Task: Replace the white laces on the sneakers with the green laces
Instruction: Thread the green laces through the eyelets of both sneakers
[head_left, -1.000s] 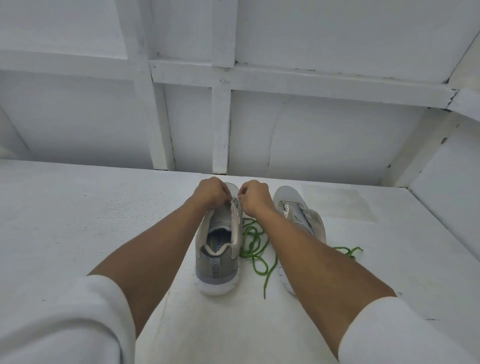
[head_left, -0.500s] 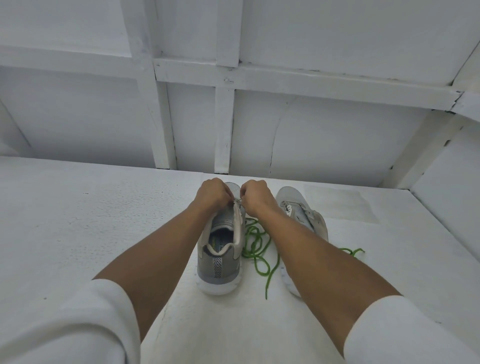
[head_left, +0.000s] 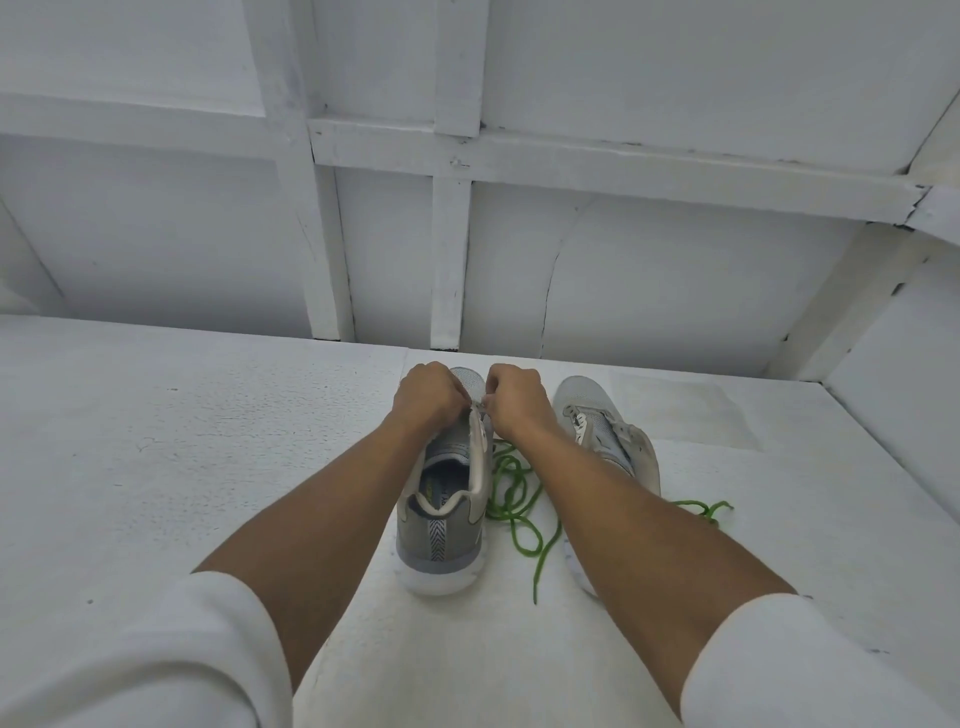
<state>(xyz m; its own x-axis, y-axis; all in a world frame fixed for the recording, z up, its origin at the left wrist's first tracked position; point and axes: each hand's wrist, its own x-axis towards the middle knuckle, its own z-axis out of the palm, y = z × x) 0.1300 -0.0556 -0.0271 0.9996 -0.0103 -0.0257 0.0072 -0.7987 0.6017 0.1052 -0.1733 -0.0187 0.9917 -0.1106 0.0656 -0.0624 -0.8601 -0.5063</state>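
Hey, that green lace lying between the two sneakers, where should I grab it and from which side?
Pinch the green lace at its straight free end, from above on the near side. That tail runs clear toward you, while the rest loops in a tangle between the left sneaker and right sneaker.

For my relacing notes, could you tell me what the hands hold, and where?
Left hand and right hand pinch the grey-heeled sneaker at its upper lacing; the lace itself is hidden.

- Left hand (head_left: 428, 397) and right hand (head_left: 517, 400) pinch the white lace (head_left: 479, 408) on a grey sneaker (head_left: 441, 519) (heel toward the viewer).
- Green laces (head_left: 511, 499) lie loose between it and the second sneaker (head_left: 602, 426).
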